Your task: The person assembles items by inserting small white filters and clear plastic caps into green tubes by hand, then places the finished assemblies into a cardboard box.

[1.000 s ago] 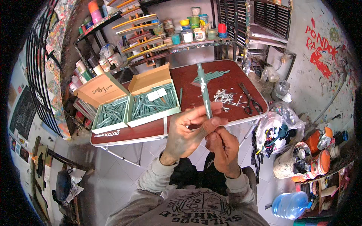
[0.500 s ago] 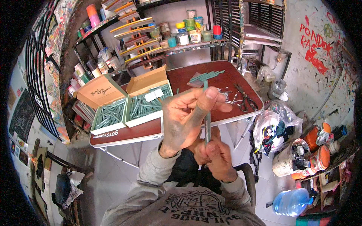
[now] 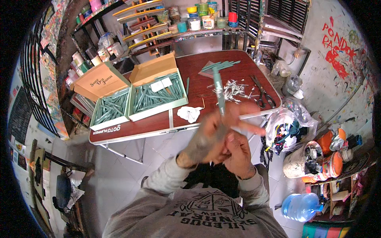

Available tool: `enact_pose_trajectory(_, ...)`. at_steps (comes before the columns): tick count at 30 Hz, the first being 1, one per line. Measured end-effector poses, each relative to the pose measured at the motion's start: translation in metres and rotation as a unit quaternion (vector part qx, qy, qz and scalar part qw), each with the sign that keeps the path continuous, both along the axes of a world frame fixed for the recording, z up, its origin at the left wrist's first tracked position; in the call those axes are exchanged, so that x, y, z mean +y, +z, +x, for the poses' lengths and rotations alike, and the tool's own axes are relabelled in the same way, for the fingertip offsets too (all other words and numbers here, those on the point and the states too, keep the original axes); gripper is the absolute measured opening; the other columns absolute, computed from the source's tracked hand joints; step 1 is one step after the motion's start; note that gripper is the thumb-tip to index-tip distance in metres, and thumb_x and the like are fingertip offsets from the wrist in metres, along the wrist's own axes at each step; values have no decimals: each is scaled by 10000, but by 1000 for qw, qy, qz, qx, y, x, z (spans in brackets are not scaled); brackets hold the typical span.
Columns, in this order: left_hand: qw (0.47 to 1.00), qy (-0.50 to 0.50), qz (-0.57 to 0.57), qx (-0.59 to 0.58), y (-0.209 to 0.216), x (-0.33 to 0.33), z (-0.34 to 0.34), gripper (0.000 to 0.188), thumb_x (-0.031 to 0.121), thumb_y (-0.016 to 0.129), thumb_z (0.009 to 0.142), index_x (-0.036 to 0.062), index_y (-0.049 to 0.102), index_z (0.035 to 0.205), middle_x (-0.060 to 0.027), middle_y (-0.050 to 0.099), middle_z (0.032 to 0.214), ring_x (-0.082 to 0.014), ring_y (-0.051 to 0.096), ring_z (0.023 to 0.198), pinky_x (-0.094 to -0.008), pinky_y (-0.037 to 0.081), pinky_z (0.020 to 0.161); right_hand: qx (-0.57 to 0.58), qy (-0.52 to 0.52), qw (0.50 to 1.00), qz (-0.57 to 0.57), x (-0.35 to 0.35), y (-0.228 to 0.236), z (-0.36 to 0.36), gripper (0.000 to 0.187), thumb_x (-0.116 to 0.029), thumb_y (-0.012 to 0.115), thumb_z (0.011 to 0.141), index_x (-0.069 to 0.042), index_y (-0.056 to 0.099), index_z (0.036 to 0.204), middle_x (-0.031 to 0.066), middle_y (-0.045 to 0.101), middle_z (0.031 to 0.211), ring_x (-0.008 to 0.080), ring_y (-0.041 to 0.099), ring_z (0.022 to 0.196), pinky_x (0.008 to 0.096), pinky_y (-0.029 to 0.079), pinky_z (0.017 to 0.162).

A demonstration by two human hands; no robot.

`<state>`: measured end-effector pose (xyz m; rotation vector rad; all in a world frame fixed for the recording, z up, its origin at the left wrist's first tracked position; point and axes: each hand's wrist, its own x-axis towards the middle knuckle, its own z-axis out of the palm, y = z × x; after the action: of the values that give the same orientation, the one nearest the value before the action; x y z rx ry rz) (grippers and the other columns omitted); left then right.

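A slim green tube (image 3: 219,88) with pale print stands nearly upright in front of my chest. My left hand (image 3: 206,137), smeared by motion, is closed round its lower part, with some fingers reaching out to the right. Just below and touching it, my right hand (image 3: 238,154) is closed with the thumb up; the tube's bottom end is hidden between the hands. Many like tubes fill two open cardboard boxes, the left box (image 3: 127,117) and the right box (image 3: 185,85), on the table. More green tubes (image 3: 226,65) lie on a clear plastic bag at the far side.
Thin white pieces (image 3: 234,91), black scissors (image 3: 260,93) and a crumpled white cloth or tissue (image 3: 189,114) are on the red-brown table (image 3: 158,122). Paint pots (image 3: 194,24) line the shelf behind. To the right stand a stuffed plastic bag (image 3: 291,131), buckets (image 3: 332,164) and a blue water jug (image 3: 301,207).
My left hand has moved down along the tube, baring its upper part. My right hand has shifted slightly. The view has tilted, bringing the white pieces and crumpled cloth into sight.
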<state>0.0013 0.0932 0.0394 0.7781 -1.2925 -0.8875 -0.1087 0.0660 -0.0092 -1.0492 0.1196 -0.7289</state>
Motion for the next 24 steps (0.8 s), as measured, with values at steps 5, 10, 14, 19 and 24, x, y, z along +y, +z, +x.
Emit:
enact_pose_trajectory(5,998,45,43,-18,-24,-14,41,664,560,328,1027,-41,560,1187,-210,683,1113,-255,680,941,-372,510,886,-41,158,985,46,-5,-34,13,360,-362,465,1043,-65,457,840,-10,368,673,107,299,528,276,248,481)
enact_pose_trajectory(10,977,128,162,60,-33,-48,46,731,597,367,1009,-70,665,976,-152,707,736,-200,686,683,-315,533,687,-29,158,982,104,-31,-73,23,404,-399,404,1055,-89,429,797,-13,330,680,96,278,533,269,226,464)
enact_pose_trajectory(14,963,32,211,164,-92,-52,62,948,717,101,960,-53,637,1095,-150,725,918,-178,651,693,-289,518,676,25,175,960,217,-22,-109,1,446,-453,395,1046,-94,426,782,-19,319,655,95,272,513,262,225,459)
enact_pose_trajectory(19,956,-22,267,117,-170,-15,55,568,503,399,1027,10,539,1271,-153,704,1088,-173,674,889,-293,490,749,154,108,945,268,5,-165,-34,524,-550,371,1021,-72,480,836,-19,350,636,105,311,514,272,262,469)
enact_pose_trajectory(24,926,-76,332,166,-254,0,60,457,429,376,1058,35,553,1204,-144,690,1142,-190,637,1057,-312,478,896,461,-93,879,81,-8,-198,-55,442,-421,422,1044,-28,623,1068,-43,431,688,53,379,527,228,309,477)
